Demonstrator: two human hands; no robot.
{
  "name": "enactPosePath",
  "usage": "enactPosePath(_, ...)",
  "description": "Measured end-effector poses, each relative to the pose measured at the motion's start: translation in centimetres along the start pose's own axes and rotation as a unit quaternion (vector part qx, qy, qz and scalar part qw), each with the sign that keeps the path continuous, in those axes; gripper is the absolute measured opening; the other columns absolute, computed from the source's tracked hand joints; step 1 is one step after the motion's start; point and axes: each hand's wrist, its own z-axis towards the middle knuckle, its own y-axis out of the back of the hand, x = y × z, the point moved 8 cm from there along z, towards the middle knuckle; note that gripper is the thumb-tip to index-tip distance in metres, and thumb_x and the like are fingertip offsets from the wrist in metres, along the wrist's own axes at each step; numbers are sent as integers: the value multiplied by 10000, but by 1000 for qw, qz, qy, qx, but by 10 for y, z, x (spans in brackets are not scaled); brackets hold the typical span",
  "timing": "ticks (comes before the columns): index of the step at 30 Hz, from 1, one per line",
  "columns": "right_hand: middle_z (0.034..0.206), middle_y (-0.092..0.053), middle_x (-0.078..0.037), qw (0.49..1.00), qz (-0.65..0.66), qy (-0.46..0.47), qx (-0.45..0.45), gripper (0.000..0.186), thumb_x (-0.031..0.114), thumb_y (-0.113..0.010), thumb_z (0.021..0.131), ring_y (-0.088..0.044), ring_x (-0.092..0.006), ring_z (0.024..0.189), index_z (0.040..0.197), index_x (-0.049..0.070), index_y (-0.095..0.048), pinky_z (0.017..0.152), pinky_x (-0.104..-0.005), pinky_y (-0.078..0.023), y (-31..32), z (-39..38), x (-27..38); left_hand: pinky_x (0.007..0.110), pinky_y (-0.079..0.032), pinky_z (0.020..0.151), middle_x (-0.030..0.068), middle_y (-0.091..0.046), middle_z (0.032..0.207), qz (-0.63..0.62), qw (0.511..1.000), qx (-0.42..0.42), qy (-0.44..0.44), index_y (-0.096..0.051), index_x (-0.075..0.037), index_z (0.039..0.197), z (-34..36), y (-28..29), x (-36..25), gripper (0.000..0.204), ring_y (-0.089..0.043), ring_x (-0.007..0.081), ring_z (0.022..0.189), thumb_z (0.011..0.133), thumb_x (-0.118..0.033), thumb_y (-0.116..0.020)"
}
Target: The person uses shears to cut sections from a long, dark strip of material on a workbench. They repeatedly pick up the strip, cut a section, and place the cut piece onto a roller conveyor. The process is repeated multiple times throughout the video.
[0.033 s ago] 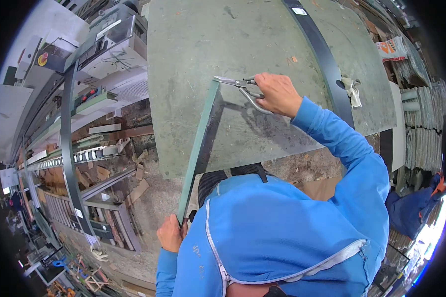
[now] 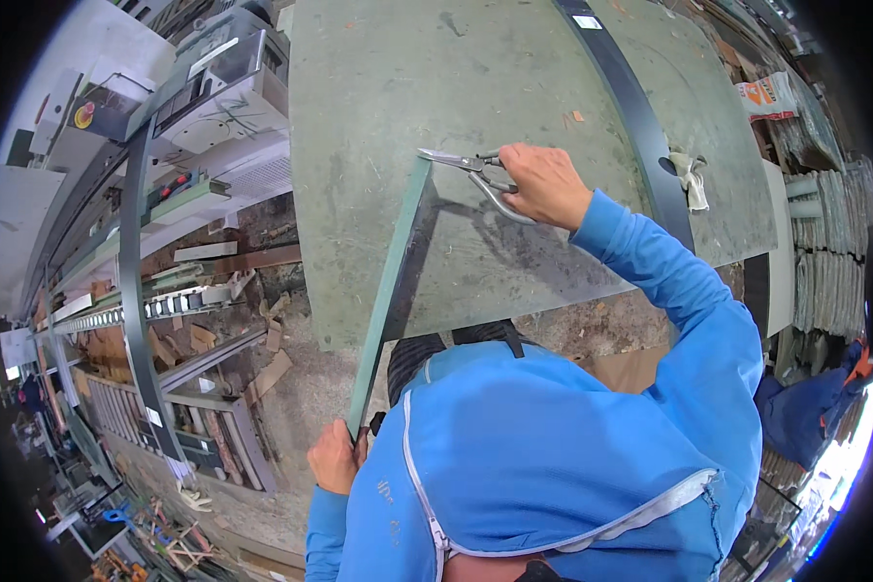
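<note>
My right hand (image 2: 545, 184) grips the handles of metal pliers (image 2: 475, 168) over the green worktable (image 2: 514, 87). The plier jaws meet the upper end of a long thin green strip (image 2: 393, 281). This strip runs from the tabletop down past the table's near edge to my left hand (image 2: 332, 456), which is closed around its lower end beside my blue jacket.
A long black strip (image 2: 630, 107) curves across the table's right side, with a crumpled white cloth (image 2: 690, 177) next to it. A white-and-grey machine (image 2: 223, 97) stands to the left. Wood offcuts (image 2: 272, 373) litter the floor. Stacked grey sheets (image 2: 829, 204) line the right.
</note>
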Motion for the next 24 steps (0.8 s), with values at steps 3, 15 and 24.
enactPosePath(3,767,-576,-156,1000,-5,5,14,262,181,-623,669,-590,-316,740,818,-5,-514,617,-421,-451,-3,2,1,413,-384,446,126,-480,641,-14,1000,3,-2,-428,-62,735,1,1,1,290,-518,318,548,735,-224,-669)
enactPosePath(15,752,-581,-158,999,-22,38,-4,243,152,-618,663,-595,-319,699,814,-13,-522,594,-407,-460,0,5,3,408,-381,438,122,-482,611,1,1000,-3,-15,-440,-66,757,1,4,3,278,-521,310,537,736,-226,-667)
enactPosePath(24,749,-580,-175,997,-31,45,51,205,129,-592,671,-591,-333,701,790,-18,-511,599,-422,-452,-7,6,-4,410,-392,462,126,-508,673,-5,1000,13,-17,-435,-66,767,3,5,8,286,-529,320,579,717,-217,-672)
